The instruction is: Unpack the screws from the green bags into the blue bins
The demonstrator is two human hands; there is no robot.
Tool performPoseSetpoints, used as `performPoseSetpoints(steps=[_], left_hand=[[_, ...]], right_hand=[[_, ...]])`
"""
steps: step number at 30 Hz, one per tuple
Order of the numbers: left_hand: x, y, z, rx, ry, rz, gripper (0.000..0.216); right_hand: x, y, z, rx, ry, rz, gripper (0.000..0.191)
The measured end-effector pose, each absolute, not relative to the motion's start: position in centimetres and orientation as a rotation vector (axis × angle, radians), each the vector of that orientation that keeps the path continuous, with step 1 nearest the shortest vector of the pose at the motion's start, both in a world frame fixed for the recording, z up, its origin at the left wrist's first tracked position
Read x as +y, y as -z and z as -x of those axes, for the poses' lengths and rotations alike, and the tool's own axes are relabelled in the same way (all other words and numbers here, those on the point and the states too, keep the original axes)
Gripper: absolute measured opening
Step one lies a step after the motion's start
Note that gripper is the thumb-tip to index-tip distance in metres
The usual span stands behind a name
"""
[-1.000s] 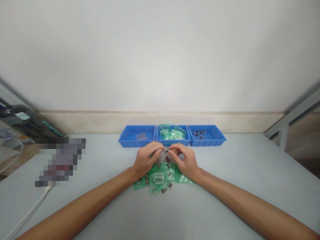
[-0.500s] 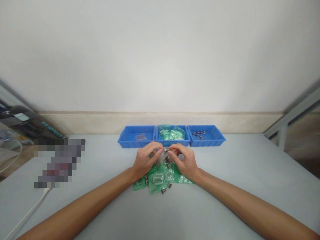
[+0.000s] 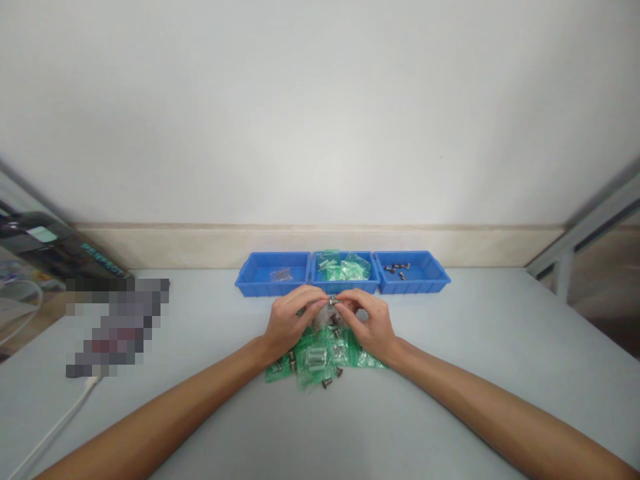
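Note:
Between the fingertips of both hands sits a small metal screw-like fastener (image 3: pixel 331 301), its exact kind too small to tell. My left hand (image 3: pixel 296 317) pinches it from the left, and my right hand (image 3: pixel 369 320) pinches it from the right. Under and in front of the hands lies a pile of green-tinted clear plastic bags (image 3: pixel 316 360) with metal parts inside. A loose dark metal fastener (image 3: pixel 327 383) rests at the near edge of the pile, with another close beside it.
Three blue trays stand in a row behind the hands: the left tray (image 3: pixel 273 289) holds a small clear packet, the middle tray (image 3: pixel 370 287) green bags, the right tray (image 3: pixel 417 287) several metal fasteners. A pixelated object (image 3: pixel 123 327) with a white cable (image 3: pixel 60 423) lies at left.
Both hands keep their pinch on the small fastener, with only a very slight shift of the fingers. The bags and trays stay where they were.

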State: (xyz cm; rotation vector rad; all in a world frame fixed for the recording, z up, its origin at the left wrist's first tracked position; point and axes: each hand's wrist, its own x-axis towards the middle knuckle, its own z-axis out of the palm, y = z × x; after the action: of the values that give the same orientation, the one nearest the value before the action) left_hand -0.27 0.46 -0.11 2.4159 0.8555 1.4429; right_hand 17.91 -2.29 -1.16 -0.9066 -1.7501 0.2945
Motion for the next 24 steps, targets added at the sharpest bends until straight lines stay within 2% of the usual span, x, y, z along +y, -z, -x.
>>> performPoseSetpoints(steps=[24], left_hand=[[0.56, 0.1, 0.32, 0.802, -1.433, -2.443, 0.018]], right_hand=[[-2.11, 1.13, -17.95, -1.782, -0.289, 0.876, 0.013]])
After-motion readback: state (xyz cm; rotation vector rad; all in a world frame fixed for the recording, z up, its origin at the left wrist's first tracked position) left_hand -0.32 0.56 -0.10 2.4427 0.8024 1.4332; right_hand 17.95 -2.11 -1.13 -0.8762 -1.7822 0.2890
